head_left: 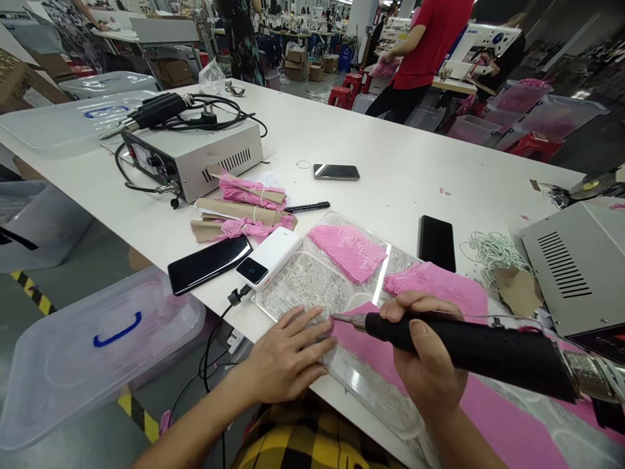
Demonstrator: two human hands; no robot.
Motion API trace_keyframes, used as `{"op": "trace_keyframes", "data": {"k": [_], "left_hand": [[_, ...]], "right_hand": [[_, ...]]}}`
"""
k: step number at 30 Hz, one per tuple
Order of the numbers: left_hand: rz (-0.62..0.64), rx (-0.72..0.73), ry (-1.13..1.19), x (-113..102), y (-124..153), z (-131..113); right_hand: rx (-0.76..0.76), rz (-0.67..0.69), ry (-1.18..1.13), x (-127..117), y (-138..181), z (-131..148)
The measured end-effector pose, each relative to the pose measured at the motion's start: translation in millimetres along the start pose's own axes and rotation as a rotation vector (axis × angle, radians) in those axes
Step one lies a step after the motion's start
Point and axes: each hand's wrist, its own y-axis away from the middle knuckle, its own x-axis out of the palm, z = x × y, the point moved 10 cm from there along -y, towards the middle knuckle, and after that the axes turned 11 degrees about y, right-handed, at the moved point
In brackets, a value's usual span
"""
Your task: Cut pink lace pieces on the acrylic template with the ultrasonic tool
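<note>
My right hand is closed round a black pen-shaped heat tool whose metal tip points left onto pink lace fabric. My left hand lies flat with fingers spread on a clear plastic sheet, beside the tip, pressing the fabric edge. Two more pink lace pieces lie on the sheet further back.
On the white table stand a grey control box with cables, a white power bank, phones, a black pen and pink lace bundles. A second grey box sits right. A clear lidded bin stands left below. A person in red works behind.
</note>
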Motion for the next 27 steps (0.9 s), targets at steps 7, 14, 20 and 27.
{"op": "trace_keyframes", "data": {"k": [7, 14, 20, 27], "left_hand": [[-0.118, 0.045, 0.038, -15.2, 0.5, -5.0], [-0.186, 0.201, 0.113, -9.1, -43.0, -49.2], [-0.07, 0.312, 0.158, 45.9, -98.7, -109.1], [0.079, 0.341, 0.078, 99.4, -118.1, -132.1]], "right_hand": [[0.047, -0.199, -0.035, -50.1, -9.0, 25.8], [-0.019, -0.498, 0.107, -171.0, 0.7, 65.0], [0.001, -0.612, 0.161, -227.1, 26.5, 50.1], [0.006, -0.578, 0.083, -234.3, 33.3, 35.1]]}}
